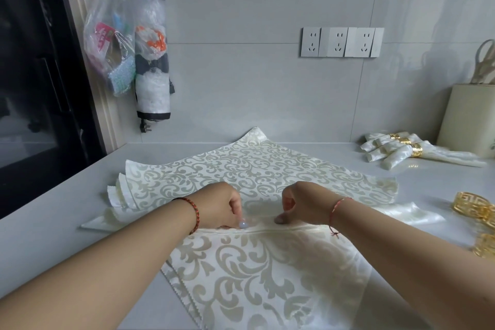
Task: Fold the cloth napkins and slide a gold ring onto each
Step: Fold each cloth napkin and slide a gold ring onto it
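Pinching the top napkin (257, 262) at a mid-stack crease on the near counter (67, 209), left hand (227, 209) and right hand (302, 206) each hold a clenched grip on cloth; keep folds even, gold rings (471, 206) waiting right.

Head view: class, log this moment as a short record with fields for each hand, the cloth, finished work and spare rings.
left hand: pinches fold ridge of top napkin
right hand: pinches same ridge
napkin stack: spread on counter
finished napkins: rolled, ringed, far right
loose gold rings: right edge
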